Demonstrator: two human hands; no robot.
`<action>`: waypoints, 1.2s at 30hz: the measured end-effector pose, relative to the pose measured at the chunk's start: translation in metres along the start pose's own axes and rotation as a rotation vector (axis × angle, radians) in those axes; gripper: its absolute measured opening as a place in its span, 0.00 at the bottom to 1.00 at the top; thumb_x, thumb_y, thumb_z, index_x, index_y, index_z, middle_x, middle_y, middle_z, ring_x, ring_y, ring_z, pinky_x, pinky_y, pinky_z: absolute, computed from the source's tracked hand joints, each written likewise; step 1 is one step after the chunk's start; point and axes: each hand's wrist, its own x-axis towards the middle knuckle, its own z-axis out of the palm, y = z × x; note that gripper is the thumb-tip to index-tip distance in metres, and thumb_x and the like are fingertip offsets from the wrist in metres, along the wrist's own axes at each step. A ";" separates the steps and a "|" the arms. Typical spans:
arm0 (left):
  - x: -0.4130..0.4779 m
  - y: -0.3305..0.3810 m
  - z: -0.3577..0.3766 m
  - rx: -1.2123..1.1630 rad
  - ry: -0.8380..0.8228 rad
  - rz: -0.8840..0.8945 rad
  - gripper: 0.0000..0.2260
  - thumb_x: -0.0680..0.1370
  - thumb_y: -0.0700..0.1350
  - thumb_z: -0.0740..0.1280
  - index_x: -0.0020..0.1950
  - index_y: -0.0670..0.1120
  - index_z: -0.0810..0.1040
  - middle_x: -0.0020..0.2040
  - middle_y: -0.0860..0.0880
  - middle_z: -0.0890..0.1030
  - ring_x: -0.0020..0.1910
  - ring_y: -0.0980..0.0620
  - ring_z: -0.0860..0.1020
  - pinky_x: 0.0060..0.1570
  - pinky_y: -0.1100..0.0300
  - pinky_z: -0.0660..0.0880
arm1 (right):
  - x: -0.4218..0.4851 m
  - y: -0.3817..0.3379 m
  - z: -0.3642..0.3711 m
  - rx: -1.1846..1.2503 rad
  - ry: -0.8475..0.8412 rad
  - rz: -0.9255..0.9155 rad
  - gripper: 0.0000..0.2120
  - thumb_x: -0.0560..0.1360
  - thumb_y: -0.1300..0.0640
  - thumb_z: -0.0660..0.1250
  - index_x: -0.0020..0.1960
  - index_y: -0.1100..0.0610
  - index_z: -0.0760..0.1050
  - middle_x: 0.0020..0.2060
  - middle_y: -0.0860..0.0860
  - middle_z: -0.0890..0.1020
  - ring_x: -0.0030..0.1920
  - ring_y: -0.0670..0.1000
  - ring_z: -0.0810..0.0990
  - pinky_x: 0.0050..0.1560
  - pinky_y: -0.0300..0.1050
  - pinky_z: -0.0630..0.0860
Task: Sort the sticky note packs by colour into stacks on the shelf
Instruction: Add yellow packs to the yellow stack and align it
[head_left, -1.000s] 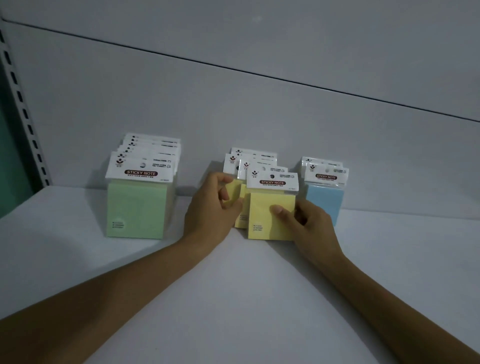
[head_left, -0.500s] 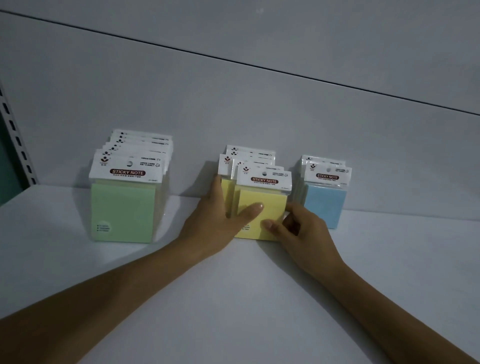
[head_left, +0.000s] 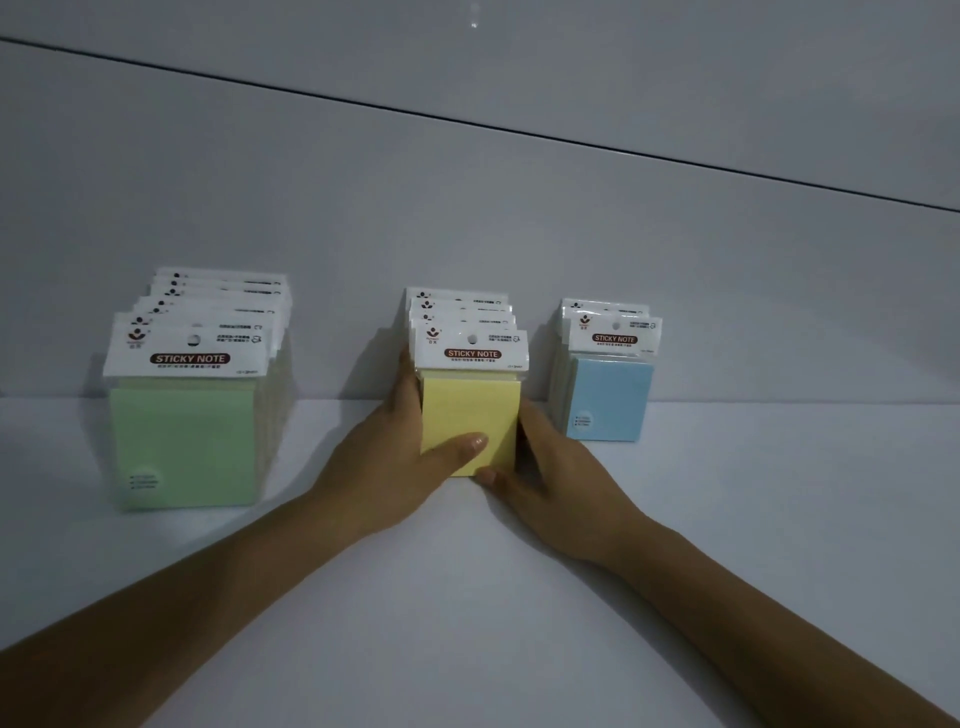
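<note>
Shop, white shelf (head_left: 467, 623), hang-tab sticky note pks (head_left: 187, 436)

Paper yellow packs (head_left: 470, 415) wear glossy clear plastic wrap; the shelf (head_left: 467, 597) looks smooth, matt white.

Green stack (head_left: 184, 441) and yellow stack (head_left: 470, 410) leave a wide gap; yellow and blue stack (head_left: 610, 400) a narrow one.
</note>
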 end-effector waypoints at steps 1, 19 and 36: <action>0.000 0.000 0.000 0.002 0.001 0.005 0.44 0.70 0.56 0.72 0.75 0.58 0.44 0.70 0.56 0.69 0.64 0.51 0.73 0.60 0.49 0.73 | 0.000 0.000 0.000 0.011 0.004 -0.001 0.29 0.75 0.46 0.64 0.72 0.52 0.58 0.55 0.53 0.78 0.52 0.54 0.79 0.52 0.55 0.77; 0.000 -0.002 0.001 0.038 0.023 0.001 0.44 0.71 0.53 0.72 0.76 0.56 0.44 0.73 0.52 0.65 0.66 0.47 0.71 0.60 0.47 0.72 | 0.001 0.003 0.004 -0.022 0.044 -0.010 0.26 0.75 0.46 0.64 0.69 0.51 0.61 0.53 0.50 0.79 0.49 0.51 0.78 0.51 0.50 0.77; -0.009 0.015 -0.003 0.128 0.064 -0.080 0.43 0.68 0.54 0.74 0.75 0.51 0.50 0.71 0.49 0.69 0.66 0.47 0.72 0.60 0.48 0.73 | -0.001 -0.004 0.000 -0.057 0.050 0.013 0.26 0.74 0.42 0.63 0.68 0.50 0.62 0.54 0.52 0.80 0.51 0.54 0.79 0.51 0.52 0.77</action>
